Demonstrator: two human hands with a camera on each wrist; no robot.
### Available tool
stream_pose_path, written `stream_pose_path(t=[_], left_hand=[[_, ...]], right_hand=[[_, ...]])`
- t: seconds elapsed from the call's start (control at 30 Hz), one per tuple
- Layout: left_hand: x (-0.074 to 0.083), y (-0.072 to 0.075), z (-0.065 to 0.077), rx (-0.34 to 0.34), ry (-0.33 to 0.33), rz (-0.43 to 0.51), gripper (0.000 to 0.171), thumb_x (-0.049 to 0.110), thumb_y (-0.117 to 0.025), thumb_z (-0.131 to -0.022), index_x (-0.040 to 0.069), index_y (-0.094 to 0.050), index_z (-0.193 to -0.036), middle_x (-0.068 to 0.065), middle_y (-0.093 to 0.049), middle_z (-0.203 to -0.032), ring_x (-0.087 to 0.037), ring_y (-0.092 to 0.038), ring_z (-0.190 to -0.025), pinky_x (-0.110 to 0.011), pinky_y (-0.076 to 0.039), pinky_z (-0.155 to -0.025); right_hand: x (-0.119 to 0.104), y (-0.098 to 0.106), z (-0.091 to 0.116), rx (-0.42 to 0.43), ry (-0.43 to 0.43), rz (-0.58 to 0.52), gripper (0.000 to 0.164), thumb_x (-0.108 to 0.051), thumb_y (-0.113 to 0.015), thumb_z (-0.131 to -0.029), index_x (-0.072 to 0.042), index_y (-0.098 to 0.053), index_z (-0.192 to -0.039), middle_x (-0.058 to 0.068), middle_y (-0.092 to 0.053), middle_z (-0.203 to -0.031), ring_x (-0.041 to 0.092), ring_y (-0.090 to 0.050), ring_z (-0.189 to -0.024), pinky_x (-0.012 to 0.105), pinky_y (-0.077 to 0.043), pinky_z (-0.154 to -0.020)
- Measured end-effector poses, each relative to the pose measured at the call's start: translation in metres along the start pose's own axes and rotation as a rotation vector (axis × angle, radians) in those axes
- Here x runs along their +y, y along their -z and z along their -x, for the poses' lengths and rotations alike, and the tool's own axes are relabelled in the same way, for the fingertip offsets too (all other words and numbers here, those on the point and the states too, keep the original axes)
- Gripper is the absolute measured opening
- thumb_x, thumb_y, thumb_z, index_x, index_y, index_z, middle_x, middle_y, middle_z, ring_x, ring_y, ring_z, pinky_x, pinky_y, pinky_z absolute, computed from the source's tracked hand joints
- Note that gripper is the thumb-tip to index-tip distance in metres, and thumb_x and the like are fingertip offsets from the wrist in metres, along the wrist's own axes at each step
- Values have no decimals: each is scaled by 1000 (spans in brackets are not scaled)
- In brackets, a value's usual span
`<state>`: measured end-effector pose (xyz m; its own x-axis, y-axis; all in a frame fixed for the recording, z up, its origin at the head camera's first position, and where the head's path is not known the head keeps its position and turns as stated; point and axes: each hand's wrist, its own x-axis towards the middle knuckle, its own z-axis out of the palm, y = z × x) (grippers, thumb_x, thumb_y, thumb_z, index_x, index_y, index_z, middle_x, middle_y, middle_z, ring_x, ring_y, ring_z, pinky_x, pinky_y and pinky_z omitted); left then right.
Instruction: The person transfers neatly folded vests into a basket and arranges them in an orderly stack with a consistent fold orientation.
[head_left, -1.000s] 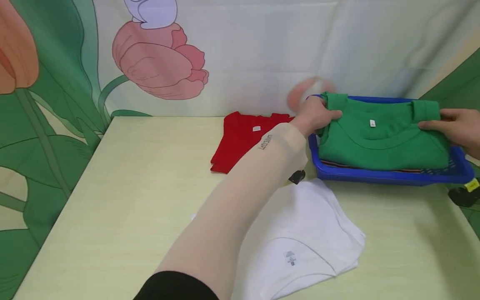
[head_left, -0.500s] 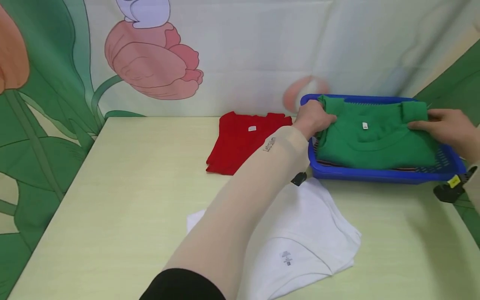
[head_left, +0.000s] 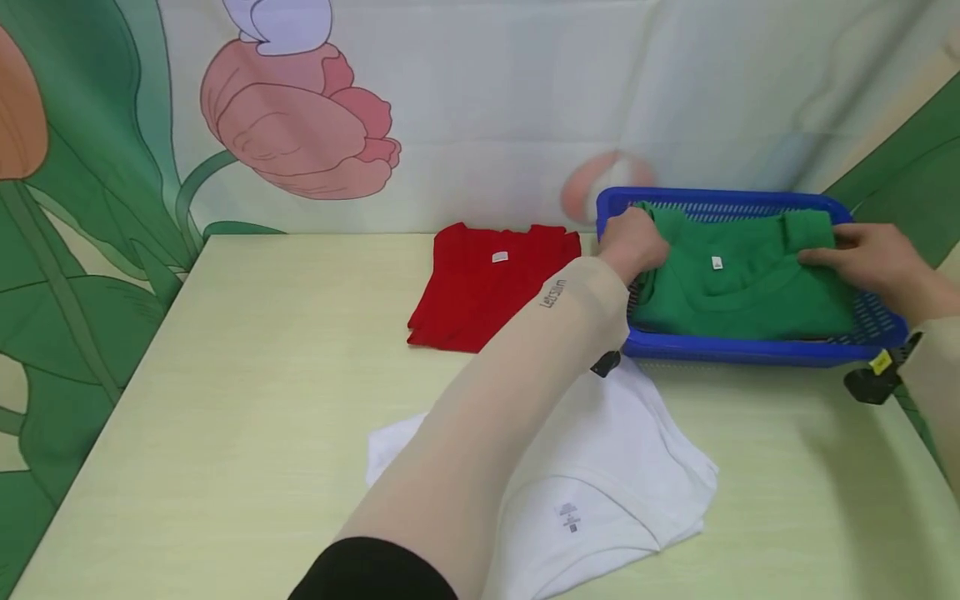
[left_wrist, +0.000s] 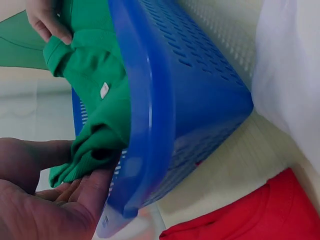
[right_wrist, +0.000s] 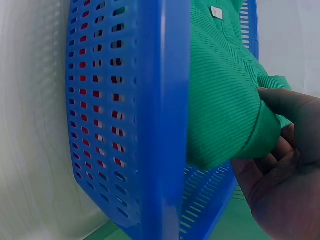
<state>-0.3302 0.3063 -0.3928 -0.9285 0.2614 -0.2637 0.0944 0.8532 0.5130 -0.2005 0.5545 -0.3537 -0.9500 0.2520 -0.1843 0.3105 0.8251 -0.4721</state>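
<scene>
Green shirt (head_left: 750, 287) held by both ends in the blue basket (head_left: 765, 350).
Head view: left hand (head_left: 636, 240) and right hand (head_left: 885, 260) pinch opposite ends; lowering them evenly should preserve the folds. Left wrist view: the cloth bunches at the grip, worth smoothing. Right wrist view: thumb above, fingers beneath; sliding out gently seems best.

You had a ribbed green fabric garment (head_left: 746, 292) in the blue perforated plastic basket (head_left: 765, 350), a folded red fabric garment (head_left: 480, 292) left of that basket, and a white fabric garment (head_left: 615, 450) with grey print (head_left: 568, 518) front-left of the basket.
</scene>
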Motion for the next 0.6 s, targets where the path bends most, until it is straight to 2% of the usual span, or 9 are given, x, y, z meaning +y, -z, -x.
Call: stream_pose_path(t=[0.1,0.17,0.23,0.4,0.6], left_hand=[[4,-5,-2,-33,26,24,17,28,-56,-104,21,-70,-111,1,-63,-99,-17,-50,-62,-29,-42,-47],[6,-8,-4,-39,28,33,12,27,-59,-104,19,-67,-100,0,-62,-96,-17,-50,-61,-30,-42,-47],[8,-11,-5,-40,24,34,11,28,-61,-103,20,-68,-101,2,-65,-99,-17,-53,-64,-30,-44,-47],[14,-12,1,-40,31,-11,17,29,-64,-102,20,-71,-114,6,-69,-120,-17,-62,-84,-29,-49,-55],[16,-9,11,-46,46,-35,11,25,-66,-101,18,-72,-107,6,-69,-126,-16,-61,-85,-29,-46,-52]], right_hand=[[0,-1,-1,-18,-2,3,85,-46,-46,-113,17,-14,-161,51,-35,-149,66,-48,-127,71,-48,-100],[0,0,-2,-34,-5,0,87,-48,-45,-112,16,-12,-161,52,-32,-151,67,-46,-129,72,-47,-102],[0,1,-2,-43,-9,8,88,-48,-45,-112,16,-10,-161,51,-29,-153,67,-42,-131,74,-44,-104],[-2,2,-5,-65,0,42,88,-46,-48,-112,17,-10,-160,50,-22,-158,67,-32,-138,75,-38,-109],[-4,3,-7,-106,9,66,89,-46,-49,-112,19,-8,-158,49,-13,-161,67,-22,-145,75,-34,-112]])
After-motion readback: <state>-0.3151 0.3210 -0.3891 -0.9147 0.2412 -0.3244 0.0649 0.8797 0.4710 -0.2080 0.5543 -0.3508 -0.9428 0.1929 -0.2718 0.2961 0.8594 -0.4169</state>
